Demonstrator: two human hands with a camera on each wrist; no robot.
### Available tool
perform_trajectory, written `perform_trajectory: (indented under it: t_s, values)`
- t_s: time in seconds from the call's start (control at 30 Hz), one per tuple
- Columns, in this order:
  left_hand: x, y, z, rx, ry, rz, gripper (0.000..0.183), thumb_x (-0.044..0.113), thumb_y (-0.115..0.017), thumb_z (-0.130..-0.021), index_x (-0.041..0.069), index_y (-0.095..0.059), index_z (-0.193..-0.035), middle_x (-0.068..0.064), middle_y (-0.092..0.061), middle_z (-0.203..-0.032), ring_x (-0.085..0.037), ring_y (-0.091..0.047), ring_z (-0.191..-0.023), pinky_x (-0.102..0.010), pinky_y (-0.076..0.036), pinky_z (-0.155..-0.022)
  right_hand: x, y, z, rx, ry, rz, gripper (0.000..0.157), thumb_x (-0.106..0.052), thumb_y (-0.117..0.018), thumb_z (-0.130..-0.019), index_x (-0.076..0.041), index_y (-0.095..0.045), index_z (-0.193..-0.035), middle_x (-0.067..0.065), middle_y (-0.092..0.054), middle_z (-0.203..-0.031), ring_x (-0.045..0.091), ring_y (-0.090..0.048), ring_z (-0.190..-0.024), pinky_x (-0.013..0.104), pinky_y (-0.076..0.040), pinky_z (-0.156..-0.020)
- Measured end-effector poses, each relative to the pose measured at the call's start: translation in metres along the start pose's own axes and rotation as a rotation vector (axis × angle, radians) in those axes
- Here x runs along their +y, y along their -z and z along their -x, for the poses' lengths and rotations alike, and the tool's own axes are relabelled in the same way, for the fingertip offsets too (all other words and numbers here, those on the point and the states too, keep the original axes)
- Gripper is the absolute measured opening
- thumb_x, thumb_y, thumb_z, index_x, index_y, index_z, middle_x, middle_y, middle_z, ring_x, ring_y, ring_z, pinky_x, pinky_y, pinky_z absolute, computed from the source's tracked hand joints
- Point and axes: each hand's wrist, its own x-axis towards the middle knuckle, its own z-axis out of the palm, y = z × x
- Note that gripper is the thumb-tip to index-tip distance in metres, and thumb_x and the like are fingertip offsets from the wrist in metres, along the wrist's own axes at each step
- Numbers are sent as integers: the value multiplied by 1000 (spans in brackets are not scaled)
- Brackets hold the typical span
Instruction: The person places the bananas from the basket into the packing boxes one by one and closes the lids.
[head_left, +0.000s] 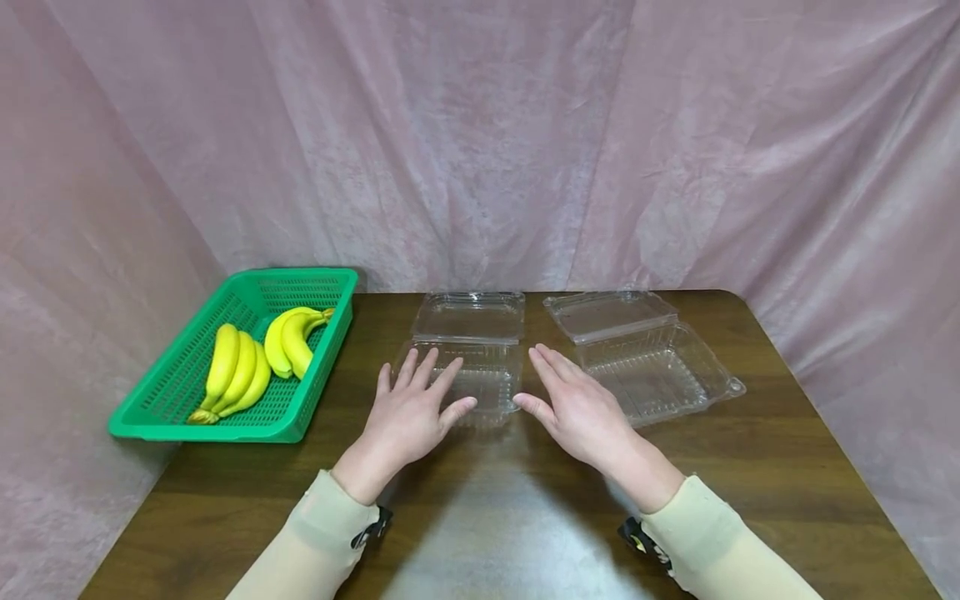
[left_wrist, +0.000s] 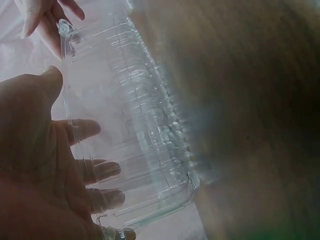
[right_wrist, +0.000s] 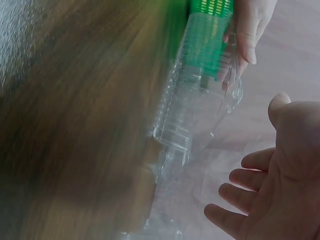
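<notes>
Two clear plastic clamshell boxes lie on the table with their lids folded back. My left hand (head_left: 411,415), fingers spread, is over the near left part of the left box (head_left: 495,375). In the left wrist view its fingers show through the clear wall of the box (left_wrist: 135,100). My right hand (head_left: 587,410) reaches between the two boxes, fingers straight and thumb tip by the left box's near right corner. The right wrist view shows nothing in this palm (right_wrist: 287,170). Beyond the right hand is the right box (head_left: 667,375).
On the left stands a green plastic basket (head_left: 321,385) holding a banana bunch (head_left: 240,371) and another banana bunch (head_left: 288,340). The left lid (head_left: 468,318) and right lid (head_left: 615,315) lie toward the table's far edge. A pink curtain (head_left: 480,150) hangs behind the brown table (head_left: 750,475).
</notes>
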Motion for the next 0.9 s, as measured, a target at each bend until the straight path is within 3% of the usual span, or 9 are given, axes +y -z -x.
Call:
perform_trajectory:
  t_s: [0.2,0.63,0.9]
  values:
    - [-4,-3,3,-17,15,14,80,77,-39,-109,31,-36,-175,-17,-28,-180,-46,-18,-167,-79,-12,-126,-9,-7,-4,-50,-4,-14,83,-58,-59,-111,-2,-40,-170,16,-38,-176,39,-45,-156,65,-50,-111]
    - [-1,-12,6,-60,11,53,78,73,-42,-110,30,-36,-175,-20,-26,-180,-49,-15,-166,-80,-13,-125,-11,-19,1,-167,-2,-12,86,-57,-59,-111,1,-36,-171,18,-33,-178,39,-37,-161,59,-43,-121]
    - [-13,1,3,-8,48,151,74,63,-53,-112,22,-42,-173,-26,-17,-181,-49,-10,-167,-73,-30,-124,-7,-20,3,-198,-20,-15,87,-60,-58,-111,-1,-36,-171,18,-32,-178,38,-34,-162,58,-42,-122]
